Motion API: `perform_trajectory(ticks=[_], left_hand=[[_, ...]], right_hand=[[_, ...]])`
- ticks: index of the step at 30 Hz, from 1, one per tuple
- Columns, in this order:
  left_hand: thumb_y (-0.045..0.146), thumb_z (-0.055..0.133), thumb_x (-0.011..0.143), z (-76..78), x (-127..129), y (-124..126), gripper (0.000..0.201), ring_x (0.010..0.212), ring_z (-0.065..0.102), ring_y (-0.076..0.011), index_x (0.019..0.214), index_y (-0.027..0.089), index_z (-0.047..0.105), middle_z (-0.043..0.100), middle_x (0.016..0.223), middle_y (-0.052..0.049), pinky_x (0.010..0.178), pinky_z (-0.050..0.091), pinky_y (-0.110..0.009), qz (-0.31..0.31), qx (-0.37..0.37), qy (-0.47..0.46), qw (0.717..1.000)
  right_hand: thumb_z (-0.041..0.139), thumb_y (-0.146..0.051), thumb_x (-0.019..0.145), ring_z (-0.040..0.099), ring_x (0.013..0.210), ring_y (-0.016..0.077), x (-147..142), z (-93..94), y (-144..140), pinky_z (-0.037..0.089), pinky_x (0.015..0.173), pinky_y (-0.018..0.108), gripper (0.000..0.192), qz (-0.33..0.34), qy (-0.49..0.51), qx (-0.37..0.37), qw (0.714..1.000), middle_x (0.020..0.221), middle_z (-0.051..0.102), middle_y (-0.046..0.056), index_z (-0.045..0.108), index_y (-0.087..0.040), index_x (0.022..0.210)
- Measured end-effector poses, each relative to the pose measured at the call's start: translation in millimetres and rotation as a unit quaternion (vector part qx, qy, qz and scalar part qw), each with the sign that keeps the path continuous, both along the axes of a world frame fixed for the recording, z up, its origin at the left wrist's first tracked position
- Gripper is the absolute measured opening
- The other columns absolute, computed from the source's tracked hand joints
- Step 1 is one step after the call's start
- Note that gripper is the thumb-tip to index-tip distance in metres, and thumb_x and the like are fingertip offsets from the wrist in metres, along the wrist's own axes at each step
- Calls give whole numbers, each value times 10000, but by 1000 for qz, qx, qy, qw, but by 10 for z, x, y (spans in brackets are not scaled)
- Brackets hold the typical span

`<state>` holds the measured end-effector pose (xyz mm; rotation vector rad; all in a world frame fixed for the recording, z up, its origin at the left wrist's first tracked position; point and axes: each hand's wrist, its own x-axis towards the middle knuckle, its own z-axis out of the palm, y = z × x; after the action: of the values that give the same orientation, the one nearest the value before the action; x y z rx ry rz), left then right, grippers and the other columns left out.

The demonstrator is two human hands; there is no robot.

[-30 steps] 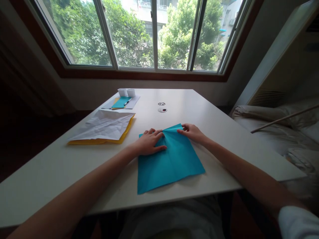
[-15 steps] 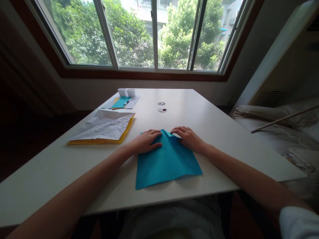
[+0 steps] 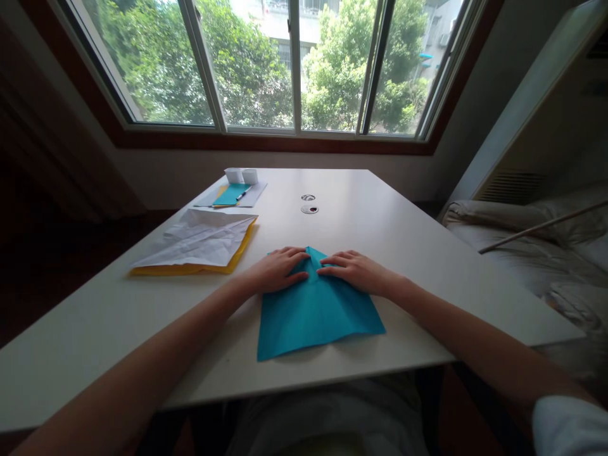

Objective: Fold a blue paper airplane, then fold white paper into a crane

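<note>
Blue paper (image 3: 316, 313) is pinned flat on the table (image 3: 403, 234) under the left hand (image 3: 275, 271) and right hand (image 3: 357, 272), fingers spread beside its folded peak. Light, thin, easily creased; best pressed along folds.

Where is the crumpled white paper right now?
In the head view the crumpled white paper lies on the yellow sheet on the table's left side, left of the left hand.
</note>
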<state>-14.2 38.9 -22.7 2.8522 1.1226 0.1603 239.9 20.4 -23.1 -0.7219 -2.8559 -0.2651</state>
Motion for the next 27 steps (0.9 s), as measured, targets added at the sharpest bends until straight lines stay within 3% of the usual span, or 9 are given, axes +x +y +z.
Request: perform_trajectory(ticks=[6, 11, 17, 27], left_hand=[[526, 297, 897, 24, 5, -23, 468, 1225, 396, -269, 1307, 317, 384, 407, 1365, -64, 987, 340, -442, -13, 11, 12, 1000], [506, 291, 907, 16, -4, -23, 446, 1217, 403, -272, 1309, 348, 401, 406, 1364, -70, 978, 350, -437, -25, 36, 28, 999], [418, 316, 927, 78, 46, -105, 379, 1198, 416, -267, 1274, 334, 443, 473, 1310, -63, 948, 349, -438, -53, 90, 57, 993], [362, 285, 936, 150, 150, -175, 304, 1074, 488, -250, 1115, 251, 504, 439, 1333, -61, 835, 412, -400, -46, 80, 83, 992]], right_hand=[[347, -150, 902, 445, 1173, 229, 36, 39, -25, 373, 945, 418, 415, -1, -2, -78, 997, 1341, 454, 59, 436, -258, 1293], [365, -216, 899, 461, 1152, 216, 56, 106, -52, 364, 964, 407, 379, -8, 22, -151, 988, 1282, 511, 59, 481, -236, 1260], [401, -362, 901, 501, 1085, 227, 13, 120, -65, 371, 937, 406, 346, 0, 38, -131, 991, 1202, 569, 72, 568, -228, 1172], [427, -377, 890, 529, 1042, 222, 3, 122, -72, 371, 906, 401, 333, 10, 45, -144, 988, 1164, 597, 64, 588, -262, 1158]])
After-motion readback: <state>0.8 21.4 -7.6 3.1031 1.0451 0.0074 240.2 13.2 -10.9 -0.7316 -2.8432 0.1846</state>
